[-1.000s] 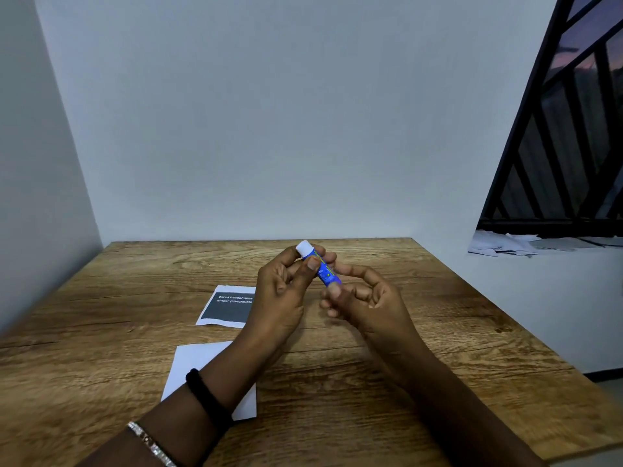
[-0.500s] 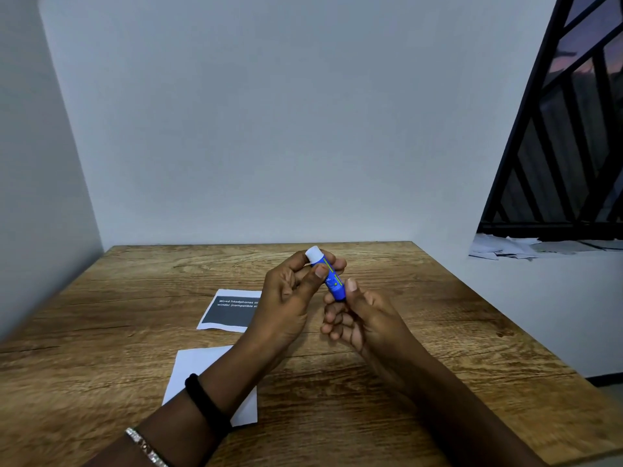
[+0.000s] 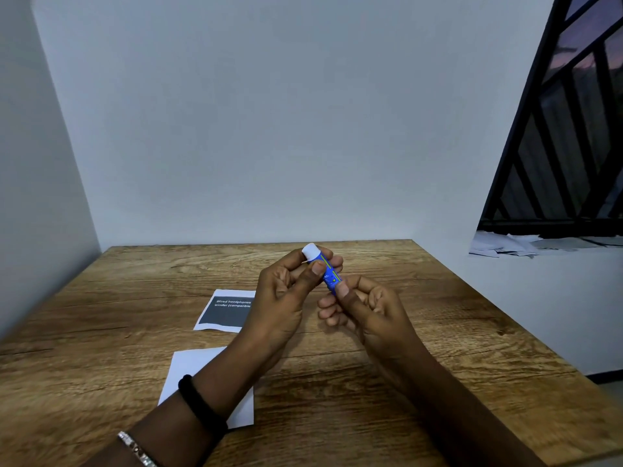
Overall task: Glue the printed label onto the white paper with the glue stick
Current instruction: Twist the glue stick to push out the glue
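Left wrist: a silver link bracelet (image 3: 136, 448) and, further up the arm, a black elastic band (image 3: 199, 404)
White paper: a plain white rectangular sheet (image 3: 188, 369) lies flat on the brown wood-grain surface (image 3: 438, 382), near the front edge, partly hidden under the left forearm
Left hand: the left hand (image 3: 283, 298) is raised above the surface, thumb and fingers curled and pinching the upper part of the glue stick just below its cap
Right hand: the right hand (image 3: 367, 311) is just beside the left, thumb and curled fingers pinching the stick's lower end
Glue stick: a small blue plastic tube with yellow-green markings (image 3: 326, 271), held between both hands in the air, tilted, with its white cap (image 3: 310, 251) on and pointing up and away
Printed label: a white-bordered dark grey slip with white lettering (image 3: 224, 313), flat on the surface beyond the white paper and apart from it, its right edge hidden by the left hand
Backdrop: a plain pale wall (image 3: 269, 129); at far right, a black metal window grille (image 3: 573, 146) with loose white papers (image 3: 505, 244) on the sill
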